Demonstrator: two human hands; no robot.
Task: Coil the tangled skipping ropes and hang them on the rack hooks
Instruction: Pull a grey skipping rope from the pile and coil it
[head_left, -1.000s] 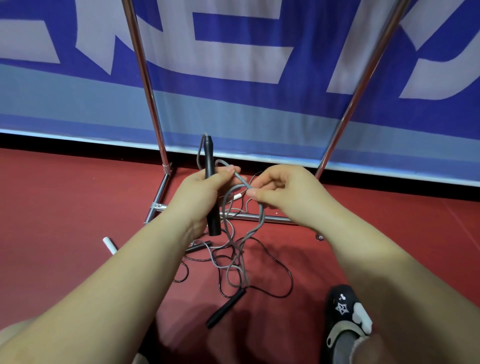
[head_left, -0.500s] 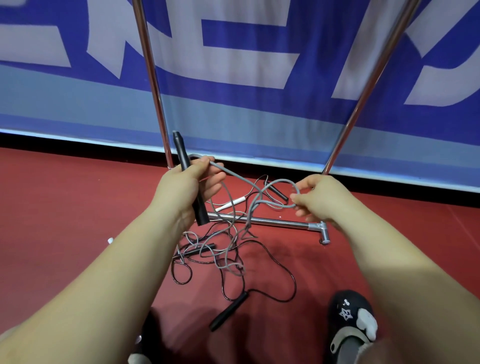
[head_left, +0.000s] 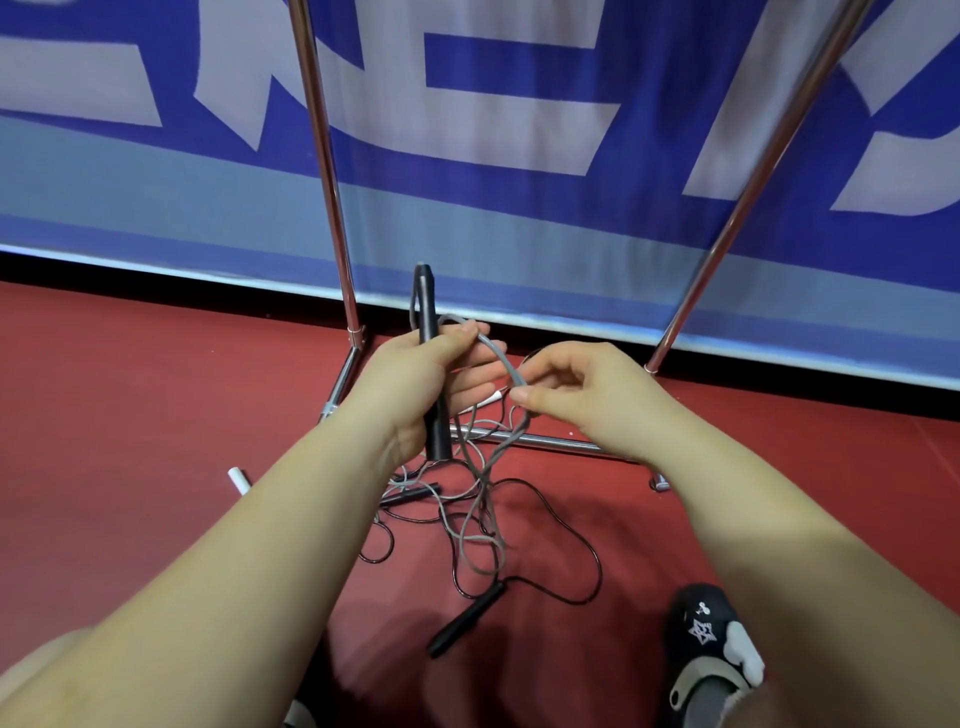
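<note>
Hands, two: left hand (head_left: 415, 384) grips one black handle (head_left: 432, 364), right hand (head_left: 587, 395) pinches grey rope (head_left: 501, 358).

A single head-worn wide-angle camera supplies the only view. It looks forward and steeply down from the person's eye position, close above both forearms, which enter from the bottom corners. The hands (head_left: 519, 395) sit near frame centre. The red floor (head_left: 130, 415) fills the lower half; a blue banner (head_left: 519, 182) crosses the top.
</note>
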